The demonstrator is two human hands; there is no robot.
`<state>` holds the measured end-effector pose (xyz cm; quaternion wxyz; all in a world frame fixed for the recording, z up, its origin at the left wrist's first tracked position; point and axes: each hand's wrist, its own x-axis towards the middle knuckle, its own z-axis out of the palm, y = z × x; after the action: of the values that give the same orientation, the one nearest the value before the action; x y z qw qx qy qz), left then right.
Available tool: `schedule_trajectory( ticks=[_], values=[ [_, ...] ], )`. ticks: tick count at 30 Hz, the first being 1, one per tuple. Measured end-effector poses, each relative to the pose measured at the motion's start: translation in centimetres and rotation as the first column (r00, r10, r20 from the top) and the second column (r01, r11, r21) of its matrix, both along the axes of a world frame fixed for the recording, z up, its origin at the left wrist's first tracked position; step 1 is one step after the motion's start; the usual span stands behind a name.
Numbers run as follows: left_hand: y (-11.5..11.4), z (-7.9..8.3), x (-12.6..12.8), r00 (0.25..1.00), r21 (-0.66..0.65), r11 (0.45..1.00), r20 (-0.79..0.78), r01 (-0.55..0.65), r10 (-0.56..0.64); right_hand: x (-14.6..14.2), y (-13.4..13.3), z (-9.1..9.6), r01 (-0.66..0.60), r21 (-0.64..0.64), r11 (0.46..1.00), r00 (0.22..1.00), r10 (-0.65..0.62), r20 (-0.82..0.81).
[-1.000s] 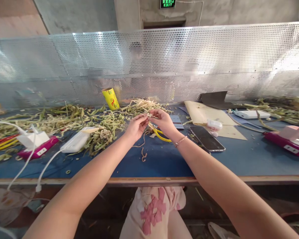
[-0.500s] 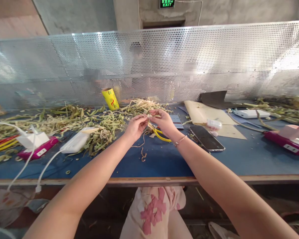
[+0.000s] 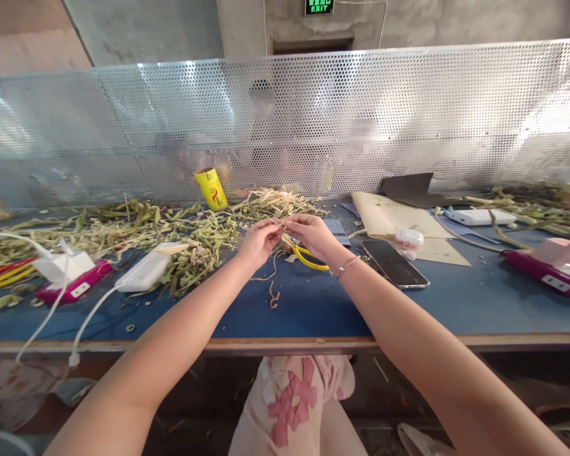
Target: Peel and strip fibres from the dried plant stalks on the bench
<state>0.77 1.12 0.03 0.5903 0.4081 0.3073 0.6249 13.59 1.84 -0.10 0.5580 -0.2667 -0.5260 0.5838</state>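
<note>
My left hand (image 3: 259, 239) and my right hand (image 3: 310, 233) meet fingertip to fingertip above the blue table (image 3: 308, 304). Both pinch a small pale strip of plant fibre (image 3: 281, 222) between them. A thin brown strand (image 3: 272, 286) hangs down from it onto the table. Yellow-handled scissors (image 3: 308, 256) lie just under my right hand. A heap of dried green and straw-coloured plant stalks (image 3: 137, 229) spreads to the left of and behind my hands.
A yellow roll (image 3: 211, 188) leans at the perforated metal screen (image 3: 285, 120). White chargers with cables (image 3: 145, 271) and a pink device (image 3: 73, 286) lie on the left. A phone (image 3: 394, 263), brown card sheets (image 3: 389, 218) and another pink device (image 3: 546, 269) lie on the right.
My hands have drawn slightly closer together and my right hand has dipped a little; otherwise nothing has moved.
</note>
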Motion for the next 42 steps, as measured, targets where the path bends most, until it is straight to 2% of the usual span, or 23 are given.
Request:
schedule_trajectory(
  ticks=[3, 9, 17, 22, 25, 27, 30, 32, 37, 42],
  values=[
    [0.0, 0.0, 0.0, 1.000, 0.011, 1.000, -0.022, -0.005, 0.005, 0.0, -0.1, 0.1, -0.005, -0.026, 1.000, 0.999, 0.004, -0.032],
    [0.0, -0.2, 0.1, 0.998, 0.030, 0.999, -0.055, -0.016, 0.018, -0.1, 0.0, 0.1, 0.044, -0.036, 0.998, 0.999, -0.044, 0.005],
    [-0.2, -0.4, 0.0, 0.984, 0.098, 0.995, -0.178, 0.022, -0.004, 0.2, 0.2, 0.1, 0.057, -0.108, 0.993, 0.998, -0.057, 0.011],
    [-0.3, -0.3, 0.1, 0.969, 0.122, 0.992, -0.246, 0.030, 0.001, 0.1, 0.3, 0.0, 0.116, -0.105, 0.988, 0.991, -0.108, 0.082],
    [-0.3, -0.3, 0.2, 0.967, 0.120, 0.992, -0.254, 0.026, 0.005, -0.1, 0.6, -0.4, 0.234, -0.013, 0.972, 0.954, -0.227, 0.194],
    [-0.4, -0.3, 0.2, 0.968, 0.111, 0.993, -0.250, 0.027, 0.002, -0.1, 0.8, -0.6, 0.315, 0.149, 0.937, 0.892, -0.346, 0.292],
    [-0.6, -0.4, 0.4, 0.974, 0.095, 0.995, -0.227, 0.038, -0.016, 0.0, 0.8, -0.8, 0.370, 0.434, 0.822, 0.760, -0.536, 0.368],
    [-0.7, -0.4, 0.5, 0.979, 0.083, 0.996, -0.204, 0.044, -0.027, 0.1, 0.6, -0.8, 0.379, 0.530, 0.759, 0.708, -0.606, 0.362],
    [-0.7, -0.3, 0.6, 0.987, 0.056, 0.996, -0.150, 0.067, -0.058, 0.3, 0.4, -0.9, 0.374, 0.578, 0.725, 0.680, -0.638, 0.361],
    [-0.7, -0.2, 0.7, 0.992, 0.026, 0.996, -0.101, 0.083, -0.080, 0.3, 0.3, -0.9, 0.362, 0.575, 0.734, 0.677, -0.631, 0.379]
  ],
)
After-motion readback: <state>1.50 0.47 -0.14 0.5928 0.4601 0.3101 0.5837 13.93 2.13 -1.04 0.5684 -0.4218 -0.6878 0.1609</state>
